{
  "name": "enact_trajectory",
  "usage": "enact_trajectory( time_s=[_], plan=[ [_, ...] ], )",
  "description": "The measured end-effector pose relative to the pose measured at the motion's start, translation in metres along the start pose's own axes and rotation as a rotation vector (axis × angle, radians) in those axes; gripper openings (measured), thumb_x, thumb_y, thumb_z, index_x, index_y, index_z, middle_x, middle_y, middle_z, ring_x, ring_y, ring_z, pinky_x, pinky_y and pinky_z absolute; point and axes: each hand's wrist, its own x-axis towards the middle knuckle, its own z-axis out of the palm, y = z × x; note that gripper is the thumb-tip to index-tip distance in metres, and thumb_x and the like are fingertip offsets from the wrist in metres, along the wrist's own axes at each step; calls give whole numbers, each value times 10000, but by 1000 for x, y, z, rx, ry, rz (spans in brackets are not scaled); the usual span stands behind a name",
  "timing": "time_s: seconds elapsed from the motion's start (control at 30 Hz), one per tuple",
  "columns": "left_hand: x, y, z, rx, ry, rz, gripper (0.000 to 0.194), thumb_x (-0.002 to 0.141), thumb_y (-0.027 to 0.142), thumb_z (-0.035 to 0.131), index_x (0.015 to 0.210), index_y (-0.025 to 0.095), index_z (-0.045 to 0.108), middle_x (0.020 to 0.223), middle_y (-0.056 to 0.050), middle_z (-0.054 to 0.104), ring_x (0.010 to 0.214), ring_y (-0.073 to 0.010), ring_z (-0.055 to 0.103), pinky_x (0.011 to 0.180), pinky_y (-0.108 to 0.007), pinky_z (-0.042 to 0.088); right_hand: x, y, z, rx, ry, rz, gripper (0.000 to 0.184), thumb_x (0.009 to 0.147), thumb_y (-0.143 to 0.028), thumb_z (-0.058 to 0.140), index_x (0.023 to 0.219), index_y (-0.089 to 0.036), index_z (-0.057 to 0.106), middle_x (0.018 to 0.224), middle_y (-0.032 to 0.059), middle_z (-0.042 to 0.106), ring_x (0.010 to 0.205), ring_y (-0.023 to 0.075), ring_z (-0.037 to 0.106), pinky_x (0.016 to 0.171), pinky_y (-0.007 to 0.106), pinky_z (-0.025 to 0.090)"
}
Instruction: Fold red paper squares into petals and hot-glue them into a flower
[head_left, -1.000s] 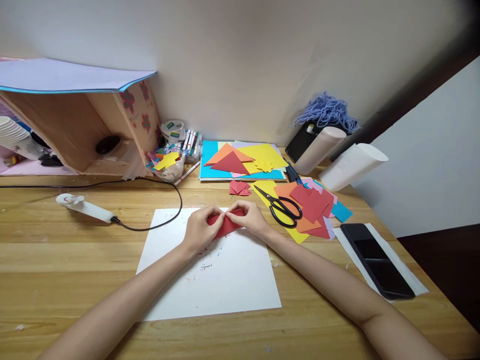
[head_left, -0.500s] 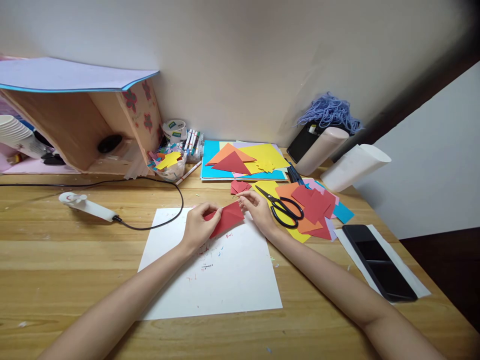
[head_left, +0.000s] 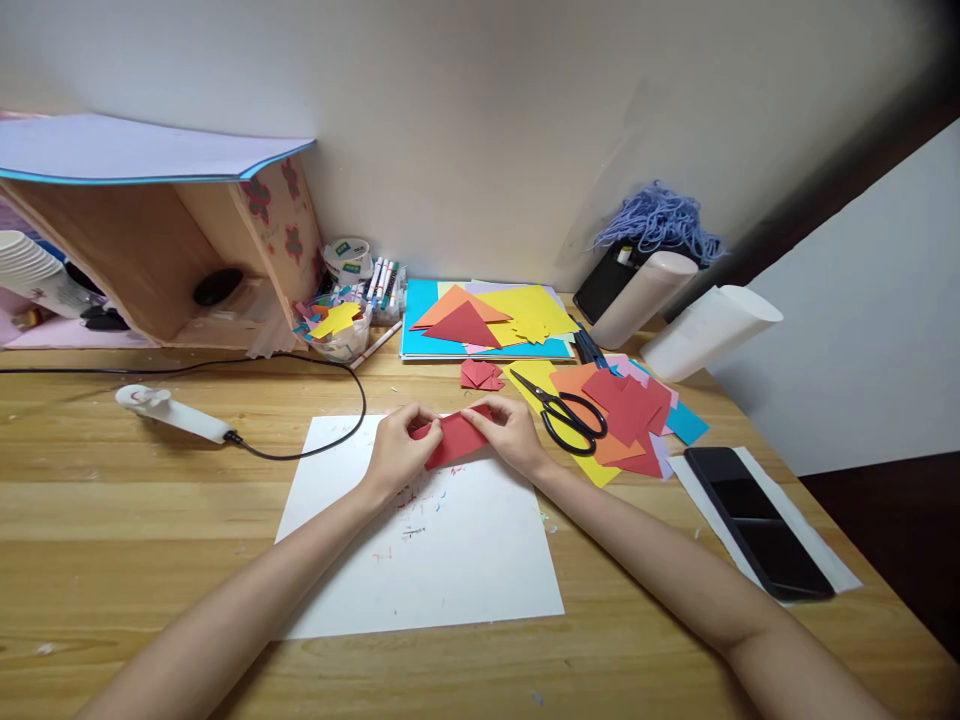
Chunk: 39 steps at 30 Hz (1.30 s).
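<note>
A small folded red paper (head_left: 454, 440) lies on a white sheet (head_left: 420, 560) at the middle of the wooden desk. My left hand (head_left: 397, 455) pinches its left end, fingers closed on the paper. My right hand (head_left: 504, 432) presses its right part, fingers curled over the top edge. Both forearms reach in from the bottom of the view.
Black scissors (head_left: 566, 410) lie just right of my right hand on loose red, orange and yellow papers (head_left: 626, 415). A coloured paper stack (head_left: 487, 320) sits behind. A phone (head_left: 754, 520) lies at right; a white corded tool (head_left: 169, 410), a scrap cup (head_left: 337, 335) and a cardboard box (head_left: 172, 250) at left.
The red paper's raised right flap has been folded down flat. My right hand moved back onto the paper and now presses it. My left hand stayed in place.
</note>
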Motion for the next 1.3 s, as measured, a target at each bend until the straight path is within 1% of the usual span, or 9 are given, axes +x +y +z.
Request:
enact_trajectory(
  time_s=[0.23, 0.33, 0.4, 0.57, 0.7, 0.87, 0.97, 1.13, 1.3],
  plan=[
    [4, -10, -3, -102, 112, -102, 77, 722, 222, 491, 671, 165, 502, 604, 15, 554, 544, -118, 542, 540, -222, 410, 8, 9, -9, 122, 212, 44, 209, 747, -364, 573, 710, -159, 582, 678, 4, 567, 632, 130, 513, 581, 234, 401],
    [4, -11, -5, -44, 213, -58, 73, 758, 235, 477, 726, 172, 495, 644, 11, 549, 568, -121, 543, 565, -234, 424, 11, 14, -10, 138, 296, 61, 212, 750, -373, 565, 738, -161, 573, 696, 5, 562, 652, 131, 506, 599, 236, 404],
    [2, -9, -5, 71, 230, 82, 87, 775, 249, 483, 789, 174, 525, 740, -18, 571, 678, -141, 562, 635, -260, 440, 11, 14, -9, 134, 267, 77, 235, 753, -393, 555, 751, -159, 572, 695, 9, 559, 645, 133, 500, 582, 236, 404],
    [-4, -2, 1, 465, 41, 579, 248, 745, 240, 573, 990, 205, 572, 998, -70, 602, 931, -193, 547, 884, -379, 373, 9, 7, -4, 177, 110, 98, 256, 757, -411, 551, 756, -155, 561, 693, 4, 549, 619, 125, 498, 557, 230, 403],
    [-4, -6, 2, 592, 57, 722, 231, 813, 115, 454, 976, 209, 588, 944, -44, 647, 862, -154, 575, 917, -373, 344, 8, 4, -5, 221, 48, 113, 234, 763, -398, 553, 743, -165, 558, 640, -17, 534, 549, 103, 487, 516, 220, 389],
    [-3, -8, -3, 543, 181, 582, 107, 803, 166, 517, 826, 198, 616, 800, -19, 658, 746, -152, 577, 723, -308, 391, 8, 2, -6, 323, -64, 180, 379, 783, -396, 533, 1102, -202, 469, 610, -33, 558, 467, 103, 516, 454, 222, 406],
    [-3, -6, -4, 468, 201, 455, 67, 766, 151, 552, 730, 189, 594, 738, -10, 628, 712, -152, 557, 681, -295, 377, 7, 3, -4, 362, -91, 175, 516, 733, -364, 604, 1181, -238, 381, 699, -25, 598, 479, 98, 541, 457, 220, 429],
    [-3, -5, -3, 312, 184, 316, 191, 727, 298, 618, 621, 185, 507, 633, 10, 554, 620, -138, 496, 631, -268, 366, 6, 7, -1, 368, -100, 141, 412, 729, -309, 602, 1093, -244, 420, 698, -39, 578, 501, 90, 544, 480, 222, 453],
    [0, -3, -4, 136, 161, 178, 262, 824, 365, 475, 635, 184, 482, 678, -6, 547, 659, -137, 500, 649, -257, 379, 7, 9, -1, 229, -52, 87, 208, 745, -330, 560, 881, -174, 550, 713, 11, 584, 586, 107, 545, 495, 219, 452]
  ],
)
